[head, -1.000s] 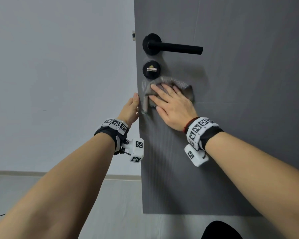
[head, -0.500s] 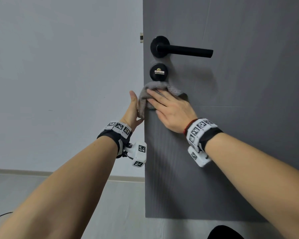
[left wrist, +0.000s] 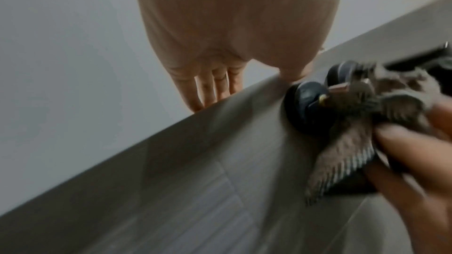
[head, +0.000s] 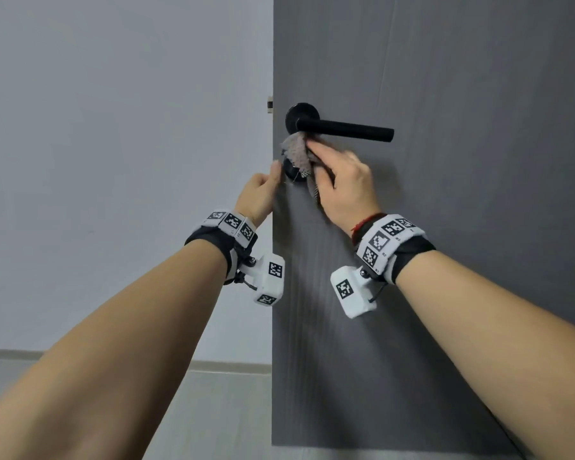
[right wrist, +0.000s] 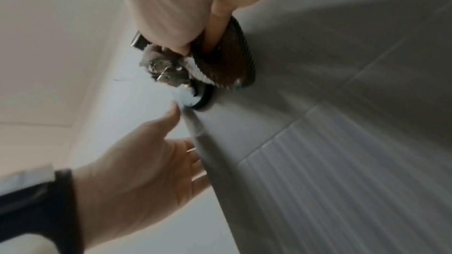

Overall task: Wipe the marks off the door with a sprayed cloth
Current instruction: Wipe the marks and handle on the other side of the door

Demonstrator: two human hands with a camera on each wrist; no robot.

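Two hands are up at the dark grey door (head: 462,227). Your right hand (head: 346,184) holds the grey cloth (head: 297,152), with your fingers curled round it. It pushes the bunched cloth against the door, just under the black handle (head: 342,129) and over the round black lock (head: 294,174) below it. One corner of the cloth hangs down past the lock. In the left wrist view the cloth (left wrist: 362,123) looks blurry, and it covers part of the lock (left wrist: 305,101). Your left hand (head: 258,194) is at the edge of the door, near the lock. The thumb lies on the front, and in the right wrist view the straight fingers (right wrist: 193,159) reach round behind the edge. So that hand rests flat on the door edge. Behind the door you can see a pale wall (head: 113,161), and a light floor (head: 219,410) lies below.
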